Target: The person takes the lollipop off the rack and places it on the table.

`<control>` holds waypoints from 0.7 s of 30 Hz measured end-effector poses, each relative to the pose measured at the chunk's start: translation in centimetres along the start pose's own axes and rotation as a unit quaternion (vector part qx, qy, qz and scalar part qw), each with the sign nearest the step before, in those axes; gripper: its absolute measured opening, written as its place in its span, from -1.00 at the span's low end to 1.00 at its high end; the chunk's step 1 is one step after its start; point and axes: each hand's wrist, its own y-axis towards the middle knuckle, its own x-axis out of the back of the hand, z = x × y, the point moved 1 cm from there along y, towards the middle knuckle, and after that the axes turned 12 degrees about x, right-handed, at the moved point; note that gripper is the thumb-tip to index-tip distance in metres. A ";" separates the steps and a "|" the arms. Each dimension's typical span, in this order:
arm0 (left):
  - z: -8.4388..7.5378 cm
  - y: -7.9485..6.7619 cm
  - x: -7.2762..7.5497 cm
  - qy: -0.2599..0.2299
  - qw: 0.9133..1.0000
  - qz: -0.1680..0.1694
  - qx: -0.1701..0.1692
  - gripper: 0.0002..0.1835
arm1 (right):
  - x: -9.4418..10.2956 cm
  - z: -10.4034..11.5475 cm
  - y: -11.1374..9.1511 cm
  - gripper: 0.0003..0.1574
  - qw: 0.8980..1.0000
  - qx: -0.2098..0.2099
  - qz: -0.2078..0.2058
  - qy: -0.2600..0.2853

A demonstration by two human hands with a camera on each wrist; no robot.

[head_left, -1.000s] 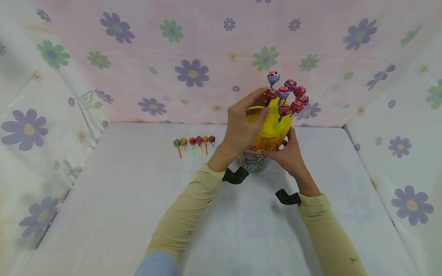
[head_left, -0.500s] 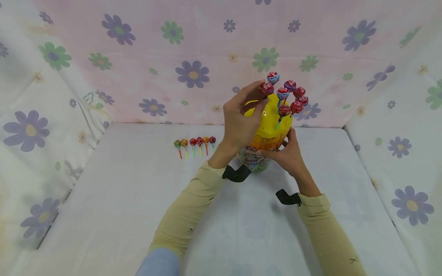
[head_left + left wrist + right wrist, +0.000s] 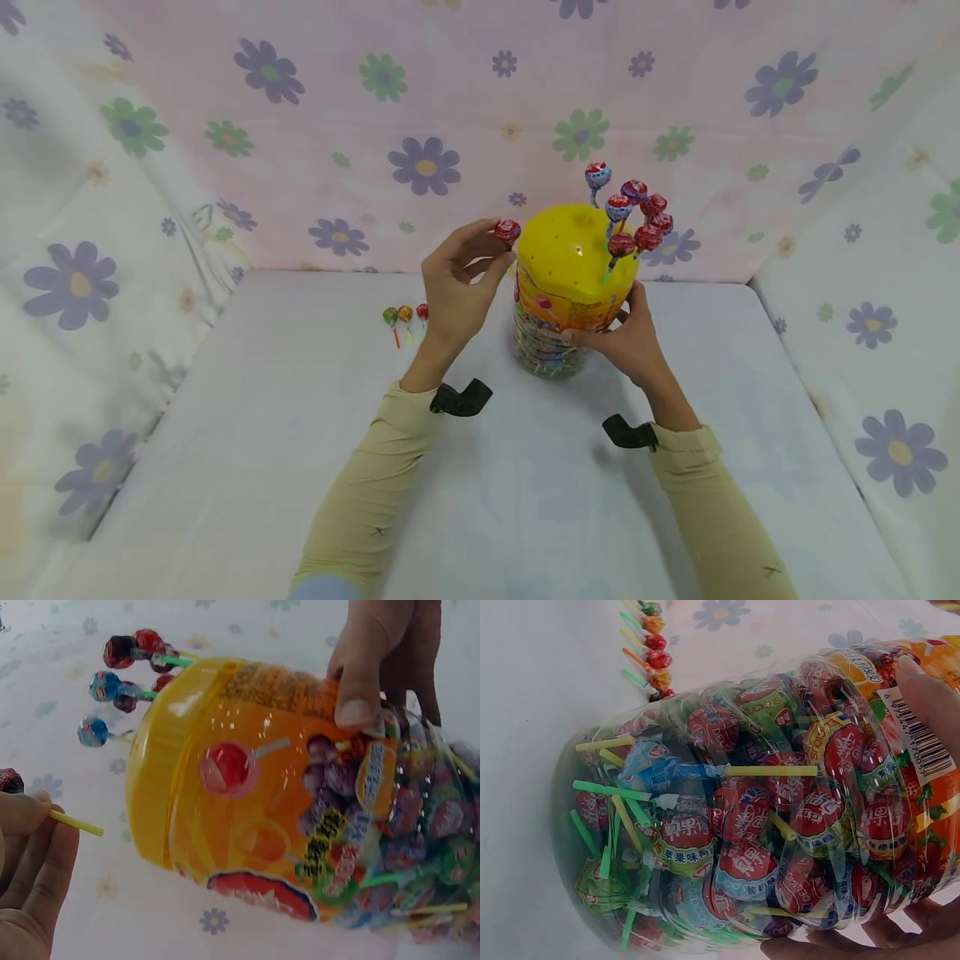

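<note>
A person's left hand (image 3: 456, 292) pinches a red-wrapped round lollipop (image 3: 507, 231) just below its head; its yellow stick points into the air, apart from the jar. The right hand (image 3: 633, 343) grips the side of a clear plastic jar (image 3: 542, 335) with an orange label, packed with sweets, on a white table (image 3: 525, 500). Seven lollipops (image 3: 648, 237) already stand on its domed yellow lid (image 3: 558, 242), though how their sticks are fixed is hard to see. Six more, a multicoloured row (image 3: 658, 659), lie unplaced to the jar's left.

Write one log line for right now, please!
left hand: pinches lollipop, apart from jar | right hand: grips jar | yellow lid: seven lollipops stuck in | table: row of lollipops
</note>
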 end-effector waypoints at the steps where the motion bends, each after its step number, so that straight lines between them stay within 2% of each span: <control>1: 0.3 -0.1 0.5 0.001 1.000 -0.004 0.005 -0.62 | 0.0 0.0 0.0 0.24 1.000 0.001 0.000 0.000; 5: 1.3 -0.9 2.5 0.007 0.999 -0.015 0.031 -0.61 | 0.0 0.0 0.0 0.25 1.000 -0.004 0.001 -0.001; 12: 3.2 -2.8 5.7 0.044 0.994 -0.038 0.090 -0.61 | 0.0 -0.2 0.0 0.24 1.000 -0.006 0.004 -0.003; 21: 5.4 -4.8 10.2 0.085 0.980 -0.080 0.162 -0.58 | 0.1 0.1 0.0 0.25 1.000 -0.007 0.003 -0.004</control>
